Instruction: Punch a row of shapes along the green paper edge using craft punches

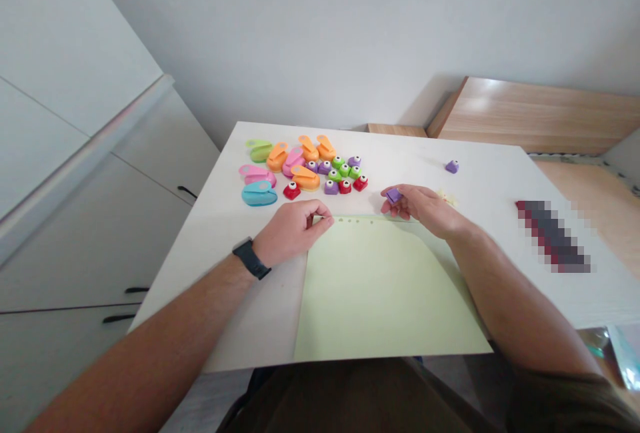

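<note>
A large pale green sheet of paper (380,293) lies at the front of the table, a short row of small punched holes along its far edge. My left hand (297,229), with a dark watch on its wrist, pinches that sheet at its far left corner. Just past the far edge on the right, my right hand (420,206) holds a small purple paper punch (394,196) in its fingers. Pale yellowish paper bits (447,198) lie beside the right hand, partly behind it.
Several large lever punches, such as a blue one (259,193), stand at the far left of the white table (405,146). Small punches, including a red one (292,191), sit beside them. Another purple punch (453,166) stands far right. A blurred dark red-edged object (553,236) lies right.
</note>
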### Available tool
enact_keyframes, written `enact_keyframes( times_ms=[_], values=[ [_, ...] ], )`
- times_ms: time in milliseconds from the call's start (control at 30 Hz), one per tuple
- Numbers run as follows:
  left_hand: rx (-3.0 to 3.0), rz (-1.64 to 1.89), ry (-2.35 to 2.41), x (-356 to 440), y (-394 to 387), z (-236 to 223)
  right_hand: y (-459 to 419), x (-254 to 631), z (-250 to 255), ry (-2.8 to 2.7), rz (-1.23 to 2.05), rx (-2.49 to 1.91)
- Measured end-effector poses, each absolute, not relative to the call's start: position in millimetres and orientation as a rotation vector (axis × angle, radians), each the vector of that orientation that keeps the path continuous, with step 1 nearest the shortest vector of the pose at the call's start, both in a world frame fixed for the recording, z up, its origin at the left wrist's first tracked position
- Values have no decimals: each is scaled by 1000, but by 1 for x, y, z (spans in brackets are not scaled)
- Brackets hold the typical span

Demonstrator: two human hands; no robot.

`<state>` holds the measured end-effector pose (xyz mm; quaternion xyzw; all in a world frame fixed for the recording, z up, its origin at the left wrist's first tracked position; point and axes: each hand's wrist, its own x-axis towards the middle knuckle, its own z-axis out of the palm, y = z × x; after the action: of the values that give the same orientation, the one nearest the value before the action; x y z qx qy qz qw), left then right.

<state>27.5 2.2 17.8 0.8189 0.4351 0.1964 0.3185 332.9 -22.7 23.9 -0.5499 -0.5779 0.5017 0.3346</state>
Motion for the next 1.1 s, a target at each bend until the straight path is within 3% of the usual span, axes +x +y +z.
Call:
enact_keyframes(
  times_ms=[267,733,867,1100],
  values=[
    [2162,509,1150,28,1,19,-21,331,29,-1180,1554,-1329],
    [2169,505,1156,28,2,18,-20,334,29,-1101,1602,-1325],
    [2173,501,1149,28,2,18,-19,333,27,-1160,1536,-1361],
    [2179,487,1117,26,1,17,-16,332,13,-1347,1145,-1454]
  ],
)
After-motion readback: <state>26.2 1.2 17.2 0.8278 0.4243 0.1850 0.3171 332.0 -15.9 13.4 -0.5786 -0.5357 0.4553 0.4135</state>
